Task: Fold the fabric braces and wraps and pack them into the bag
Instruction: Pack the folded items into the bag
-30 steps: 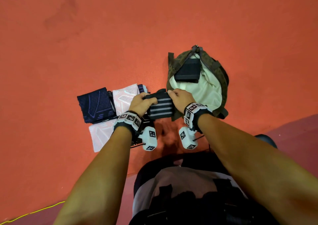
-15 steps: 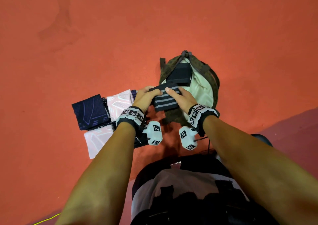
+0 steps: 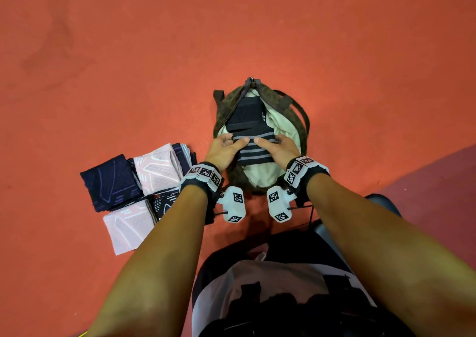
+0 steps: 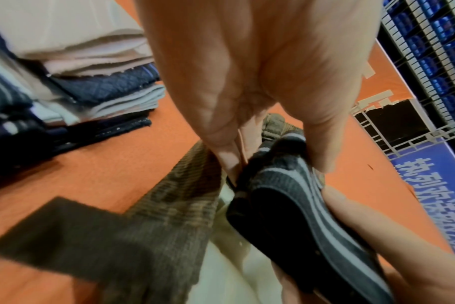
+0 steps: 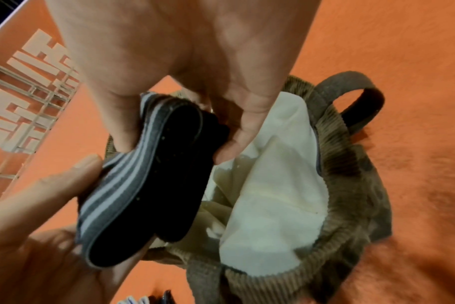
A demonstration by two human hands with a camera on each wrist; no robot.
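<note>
Both hands hold a folded striped wrap (image 3: pixel 253 148) over the open mouth of the brown corduroy bag (image 3: pixel 298 120), which sits on the orange floor (image 3: pixel 128 53). The left hand (image 3: pixel 224 150) grips the wrap's left end, thumb on top and fingers curled underneath. The right hand (image 3: pixel 277 149) pinches the right end the same way, thumb across the grey stripes and fingertips (image 5: pixel 230 144) pressed into the dark underside. The wrap is bent double, its striped face outward, and hangs just above the bag's cream lining (image 5: pixel 273 185). At the far end of the bag's opening lies a dark folded brace (image 3: pixel 246 116), touching the wrap's far edge as seen from the head view. To the left of the bag, near the left wrist, rests a stack of folded fabrics (image 3: pixel 144 184) in navy and pale pink, well apart from the wrap.
</note>
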